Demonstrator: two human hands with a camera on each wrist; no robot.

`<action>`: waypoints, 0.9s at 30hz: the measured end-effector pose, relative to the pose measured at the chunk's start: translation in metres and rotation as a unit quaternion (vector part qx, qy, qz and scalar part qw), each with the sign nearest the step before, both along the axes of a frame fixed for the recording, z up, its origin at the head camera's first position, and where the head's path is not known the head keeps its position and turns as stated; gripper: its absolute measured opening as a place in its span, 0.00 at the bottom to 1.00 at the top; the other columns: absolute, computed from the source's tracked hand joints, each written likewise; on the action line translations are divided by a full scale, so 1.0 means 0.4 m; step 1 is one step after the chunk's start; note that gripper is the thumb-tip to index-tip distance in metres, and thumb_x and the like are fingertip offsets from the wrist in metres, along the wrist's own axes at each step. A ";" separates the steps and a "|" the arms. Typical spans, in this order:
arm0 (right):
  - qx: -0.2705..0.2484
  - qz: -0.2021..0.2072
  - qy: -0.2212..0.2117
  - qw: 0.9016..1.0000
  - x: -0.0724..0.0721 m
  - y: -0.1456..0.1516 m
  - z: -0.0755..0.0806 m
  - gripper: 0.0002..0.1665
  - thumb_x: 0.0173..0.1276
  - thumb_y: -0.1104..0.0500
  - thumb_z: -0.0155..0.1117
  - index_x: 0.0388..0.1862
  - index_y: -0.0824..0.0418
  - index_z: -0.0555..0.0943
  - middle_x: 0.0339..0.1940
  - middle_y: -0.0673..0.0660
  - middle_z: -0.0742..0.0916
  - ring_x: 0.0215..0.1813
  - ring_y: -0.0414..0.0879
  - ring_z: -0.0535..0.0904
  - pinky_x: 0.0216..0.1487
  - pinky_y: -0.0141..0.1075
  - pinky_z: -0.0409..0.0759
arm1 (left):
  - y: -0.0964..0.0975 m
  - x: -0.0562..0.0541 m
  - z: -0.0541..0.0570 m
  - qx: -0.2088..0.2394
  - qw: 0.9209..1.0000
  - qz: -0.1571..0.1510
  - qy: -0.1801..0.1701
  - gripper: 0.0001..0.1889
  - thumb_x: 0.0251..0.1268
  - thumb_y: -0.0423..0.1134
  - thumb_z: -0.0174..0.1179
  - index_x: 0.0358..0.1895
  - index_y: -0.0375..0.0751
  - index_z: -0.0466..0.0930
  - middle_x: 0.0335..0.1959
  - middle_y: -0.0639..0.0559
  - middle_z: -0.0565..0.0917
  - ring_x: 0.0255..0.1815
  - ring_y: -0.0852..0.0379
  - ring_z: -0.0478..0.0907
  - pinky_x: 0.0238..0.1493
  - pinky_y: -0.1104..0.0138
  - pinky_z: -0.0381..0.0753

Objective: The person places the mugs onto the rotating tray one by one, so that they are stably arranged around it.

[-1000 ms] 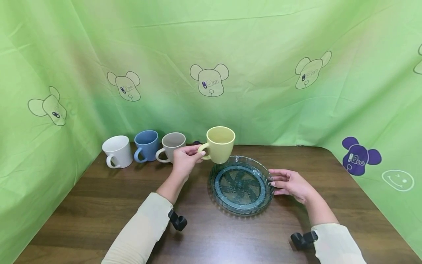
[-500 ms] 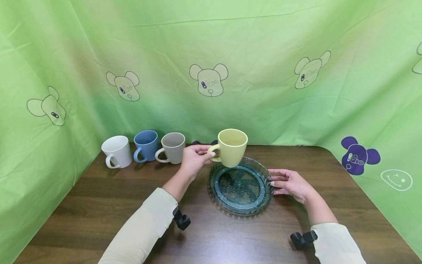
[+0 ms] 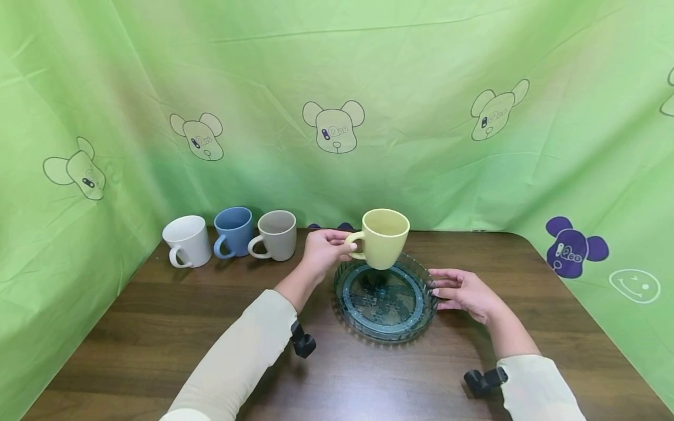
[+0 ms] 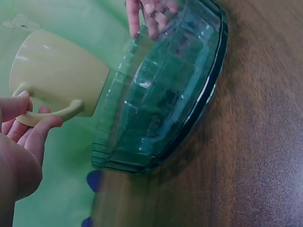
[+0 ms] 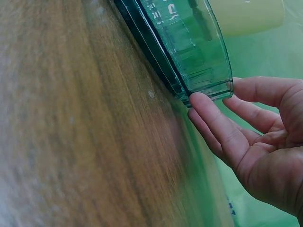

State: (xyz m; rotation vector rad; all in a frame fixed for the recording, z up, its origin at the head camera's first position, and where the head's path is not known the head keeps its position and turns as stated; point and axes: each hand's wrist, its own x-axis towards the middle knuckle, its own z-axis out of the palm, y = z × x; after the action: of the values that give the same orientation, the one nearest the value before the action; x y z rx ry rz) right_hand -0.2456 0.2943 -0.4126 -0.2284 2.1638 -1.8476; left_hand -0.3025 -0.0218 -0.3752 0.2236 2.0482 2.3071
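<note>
By its handle, my left hand (image 3: pixel 325 252) pinches a yellow mug (image 3: pixel 386 238) upright in the air. The mug hangs over the back part of a round, clear blue-green glass dish (image 3: pixel 381 334) on the table. In the left wrist view, thumb and fingers close on the handle (image 4: pixel 52 115), and a gap shows between the mug's base and the dish. At the dish's right side, my right hand (image 3: pixel 463 295) touches the outer wall with fairly straight fingers. The right wrist view shows its fingertips (image 5: pixel 201 100) against the wall and lower edge.
Three mugs stand upright in a row at the back left: white (image 3: pixel 188 241), blue (image 3: pixel 234 232) and grey (image 3: pixel 277 235). A green printed curtain (image 3: pixel 411 169) hangs behind the brown wooden table (image 3: pixel 158 327) and along both sides.
My left hand has carried the yellow mug to the right and slightly lower in the head view, further over the glass dish. My right hand and the dish have stayed in place.
</note>
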 end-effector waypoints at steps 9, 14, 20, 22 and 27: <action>-0.011 0.002 -0.005 1.000 0.002 -0.002 0.006 0.36 0.66 0.75 0.60 0.69 0.81 0.57 0.54 0.70 0.80 0.46 0.43 0.82 0.44 0.44 0.86 | 0.012 -0.020 -0.031 -0.017 0.999 -0.002 -0.028 0.12 0.53 0.19 0.67 0.43 0.23 0.82 0.36 0.36 0.86 0.34 0.48 0.86 0.32 0.64 0.87; -0.008 0.002 -0.003 1.000 0.003 -0.005 0.009 0.36 0.65 0.75 0.60 0.69 0.81 0.57 0.54 0.70 0.80 0.46 0.44 0.82 0.44 0.44 0.86 | 0.010 -0.029 -0.043 -0.028 0.999 0.002 -0.028 0.12 0.53 0.19 0.67 0.42 0.23 0.82 0.34 0.37 0.86 0.31 0.50 0.85 0.33 0.63 0.87; 0.002 0.000 0.000 1.000 0.005 -0.006 0.011 0.36 0.65 0.75 0.59 0.69 0.81 0.56 0.55 0.73 0.79 0.46 0.44 0.82 0.44 0.44 0.86 | 0.008 -0.038 -0.055 -0.040 0.999 0.003 -0.029 0.12 0.52 0.20 0.68 0.42 0.24 0.83 0.33 0.40 0.86 0.27 0.57 0.83 0.33 0.63 0.87; 0.001 0.000 0.000 1.000 0.005 -0.005 0.011 0.36 0.65 0.76 0.59 0.69 0.82 0.56 0.55 0.73 0.79 0.46 0.44 0.82 0.44 0.44 0.86 | 0.007 -0.040 -0.059 -0.038 0.999 0.002 -0.025 0.12 0.53 0.20 0.67 0.42 0.24 0.83 0.34 0.39 0.87 0.27 0.57 0.83 0.33 0.63 0.87; -0.004 -0.002 -0.002 1.000 0.004 -0.004 0.008 0.36 0.65 0.75 0.59 0.69 0.81 0.56 0.55 0.72 0.79 0.46 0.44 0.83 0.44 0.44 0.86 | 0.002 -0.047 -0.068 -0.024 1.000 0.001 -0.016 0.12 0.54 0.19 0.66 0.43 0.22 0.82 0.35 0.37 0.86 0.27 0.57 0.83 0.33 0.63 0.87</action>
State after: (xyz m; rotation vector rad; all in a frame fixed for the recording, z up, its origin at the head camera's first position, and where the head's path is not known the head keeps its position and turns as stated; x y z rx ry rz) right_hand -0.2439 0.2926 -0.4092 -0.2225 2.1568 -1.8576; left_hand -0.3211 -0.0211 -0.4023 0.1809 2.0864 2.2453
